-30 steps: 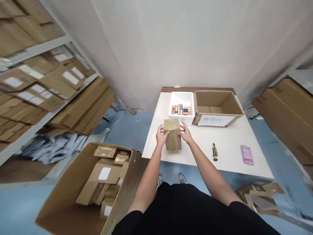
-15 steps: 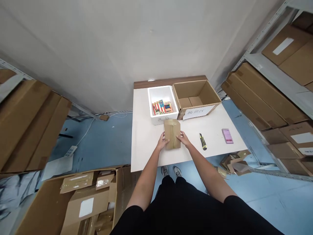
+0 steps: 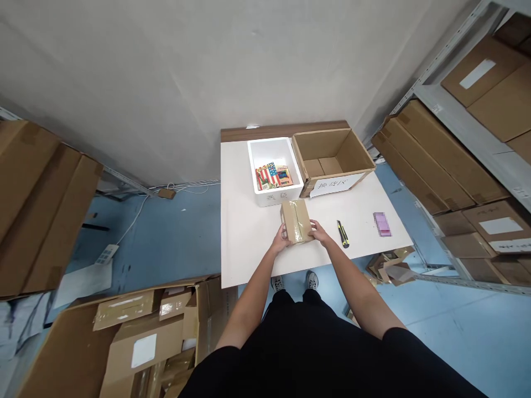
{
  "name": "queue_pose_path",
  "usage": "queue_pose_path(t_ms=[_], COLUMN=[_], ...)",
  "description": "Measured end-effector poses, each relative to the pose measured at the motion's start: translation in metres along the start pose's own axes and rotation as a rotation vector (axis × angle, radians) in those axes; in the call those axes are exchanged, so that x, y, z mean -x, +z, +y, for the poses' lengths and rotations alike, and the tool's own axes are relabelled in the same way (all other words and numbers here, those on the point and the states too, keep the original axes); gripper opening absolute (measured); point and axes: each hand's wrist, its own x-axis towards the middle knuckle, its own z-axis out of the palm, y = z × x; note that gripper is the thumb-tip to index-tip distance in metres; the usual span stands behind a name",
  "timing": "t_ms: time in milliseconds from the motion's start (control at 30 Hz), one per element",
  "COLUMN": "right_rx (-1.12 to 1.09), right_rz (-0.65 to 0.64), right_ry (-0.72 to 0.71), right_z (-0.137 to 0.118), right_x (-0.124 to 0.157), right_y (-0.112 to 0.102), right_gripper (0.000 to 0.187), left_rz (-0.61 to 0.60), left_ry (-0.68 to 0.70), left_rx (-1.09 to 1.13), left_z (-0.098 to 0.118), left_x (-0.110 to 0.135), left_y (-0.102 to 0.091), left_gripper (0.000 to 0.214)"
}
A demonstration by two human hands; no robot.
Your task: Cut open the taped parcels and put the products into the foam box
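Note:
A small taped cardboard box (image 3: 297, 220) is held between my two hands over the front part of the white table (image 3: 240, 243). My left hand (image 3: 281, 240) grips its left side, and my right hand (image 3: 318, 232) its right side. Clear tape runs down the middle of its top. Just behind the box stands a white foam box (image 3: 271, 197) with colourful flat packs (image 3: 274, 176) inside. To the right of my right hand lies a black and yellow utility knife (image 3: 343, 234). Further right is a blurred pink-purple pack (image 3: 382, 224).
An open cardboard box (image 3: 332, 152) with a handwritten label stands beside the foam box. A large carton (image 3: 207, 326) of parcels sits on the floor at lower left. Shelves with cartons (image 3: 440, 155) line the right side; more cartons (image 3: 45, 204) are on the left.
The taped box has turned slightly and tilted, so its left side now shows. Both hands moved with it, a little to the right. The view has shifted slightly.

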Motion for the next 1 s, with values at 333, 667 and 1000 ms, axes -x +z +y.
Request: queue_pose_path(t_ms=[333, 667, 1000], right_rx=[0.199, 0.551, 0.621], right_rz=[-0.179, 0.085, 0.178], right_ry=[-0.026, -0.429, -0.016], right_z=[0.016, 0.052, 0.120], right_x=[0.012, 0.004, -0.034], right_y=[-0.059, -0.148, -0.208], right_gripper=[0.085, 0.074, 0.078], left_rz=[0.112, -0.011, 0.165], left_ry=[-0.069, -0.016, -0.195], left_rx=[-0.172, -1.406, -1.463], left_z=[-0.022, 0.071, 0.055], left_x=[0.023, -0.024, -0.020], left_y=[0.059, 0.047, 0.095], left_gripper=[0.140, 0.148, 0.149])
